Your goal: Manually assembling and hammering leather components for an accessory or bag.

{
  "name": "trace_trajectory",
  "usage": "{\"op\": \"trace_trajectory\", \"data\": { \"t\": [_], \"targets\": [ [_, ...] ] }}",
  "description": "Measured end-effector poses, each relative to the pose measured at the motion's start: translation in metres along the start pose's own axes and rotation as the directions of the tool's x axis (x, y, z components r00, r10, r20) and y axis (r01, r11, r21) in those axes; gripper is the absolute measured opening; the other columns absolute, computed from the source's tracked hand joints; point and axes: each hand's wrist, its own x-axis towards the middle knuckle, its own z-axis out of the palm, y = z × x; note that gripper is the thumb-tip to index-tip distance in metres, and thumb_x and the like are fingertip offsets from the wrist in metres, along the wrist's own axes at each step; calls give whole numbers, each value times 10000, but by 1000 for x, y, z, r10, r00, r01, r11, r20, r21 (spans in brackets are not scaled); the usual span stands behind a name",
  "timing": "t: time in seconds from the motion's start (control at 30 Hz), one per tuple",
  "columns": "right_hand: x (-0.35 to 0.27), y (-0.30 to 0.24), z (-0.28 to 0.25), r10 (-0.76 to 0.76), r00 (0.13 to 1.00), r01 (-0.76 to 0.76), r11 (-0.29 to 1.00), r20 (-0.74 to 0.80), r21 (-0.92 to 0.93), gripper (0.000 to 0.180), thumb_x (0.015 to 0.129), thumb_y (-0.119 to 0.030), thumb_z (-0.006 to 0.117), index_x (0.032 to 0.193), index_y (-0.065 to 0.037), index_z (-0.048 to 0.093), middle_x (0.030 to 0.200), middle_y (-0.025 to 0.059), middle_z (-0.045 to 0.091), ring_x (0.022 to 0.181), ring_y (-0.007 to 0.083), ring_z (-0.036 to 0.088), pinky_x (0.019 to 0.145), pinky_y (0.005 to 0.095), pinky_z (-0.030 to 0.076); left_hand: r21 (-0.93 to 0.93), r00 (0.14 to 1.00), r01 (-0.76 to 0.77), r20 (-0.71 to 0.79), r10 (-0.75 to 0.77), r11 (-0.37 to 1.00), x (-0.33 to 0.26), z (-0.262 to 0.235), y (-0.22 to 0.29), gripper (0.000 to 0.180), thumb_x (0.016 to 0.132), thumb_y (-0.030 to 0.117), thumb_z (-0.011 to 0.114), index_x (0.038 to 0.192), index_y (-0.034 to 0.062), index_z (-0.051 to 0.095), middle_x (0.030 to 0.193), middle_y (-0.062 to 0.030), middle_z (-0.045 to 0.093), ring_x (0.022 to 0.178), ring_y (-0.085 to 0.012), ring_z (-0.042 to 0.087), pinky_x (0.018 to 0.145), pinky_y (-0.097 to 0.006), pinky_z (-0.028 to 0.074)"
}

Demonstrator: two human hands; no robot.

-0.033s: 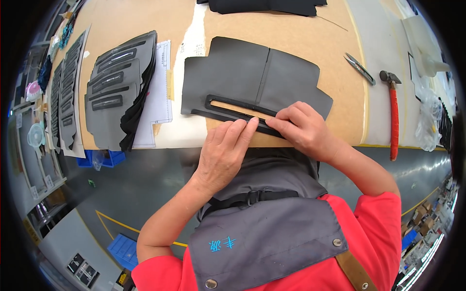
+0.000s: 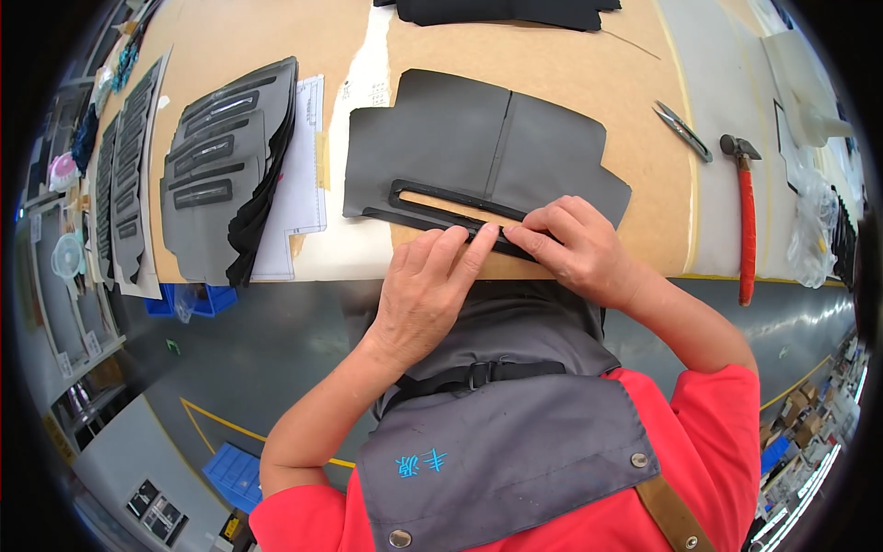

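Note:
A dark grey, leather-like panel point(image 2: 432, 129) with a seam across it and a long slot edged in black lies at the table's front edge. At the panel's near black edge strip, my left hand point(image 2: 425, 281) is closed over the border, its index finger pressing down; its thumb is hidden. Just to the right, my right hand point(image 2: 581, 248) pinches the same border between thumb and bent fingers, right of the slot. The fingertips of both hands nearly meet.
A stack of slotted grey panels point(image 2: 216, 147) lies left, over a white paper pattern point(image 2: 294, 212). More cut pieces point(image 2: 133, 184) are at the far left. To the right are thread snips point(image 2: 682, 131) and a red-handled hammer point(image 2: 746, 221). Black material point(image 2: 501, 11) lies at the back.
My left index finger has slid slightly right along the border, closer to the right thumb. The panel has stayed in place.

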Motion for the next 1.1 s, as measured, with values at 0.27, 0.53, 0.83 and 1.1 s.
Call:
{"op": "trace_trajectory", "data": {
  "t": [0.27,0.53,0.83,1.1],
  "targets": [
    [-4,-2,1,54,999,-54,998,-4,19,366,767,-34,690,1133,-31,714,984,76,640,844,245,609,705,355,533,15,998,38,59,-38,999,3,-1,12,560,841,-2,633,1395,83,631,1266,-64,564,1158,-231,561,961,-365,455],
    [-5,-1,-3,-29,999,29,999,-16,-39,394,733,7,731,1123,-37,714,966,73,643,827,243,609,695,352,531,37,998,37,40,-38,999,0,1,14,522,870,37,630,1392,53,620,1315,-65,565,1190,-223,569,975,-366,443],
    [-6,-3,-8,-90,996,89,993,-18,-84,399,702,27,765,1095,-27,720,953,67,649,805,241,602,685,342,520,-3,999,34,37,-34,999,1,3,21,512,871,56,639,1383,42,621,1323,-71,581,1208,-223,576,988,-355,426],
    [-20,-1,-11,-25,1000,25,998,4,-59,343,752,-59,741,1093,-33,717,954,58,649,840,225,607,710,349,508,3,998,33,45,-33,999,1,6,28,491,879,69,642,1370,86,644,1306,-69,572,1226,-225,575,1005,-361,422]
  ]
}}
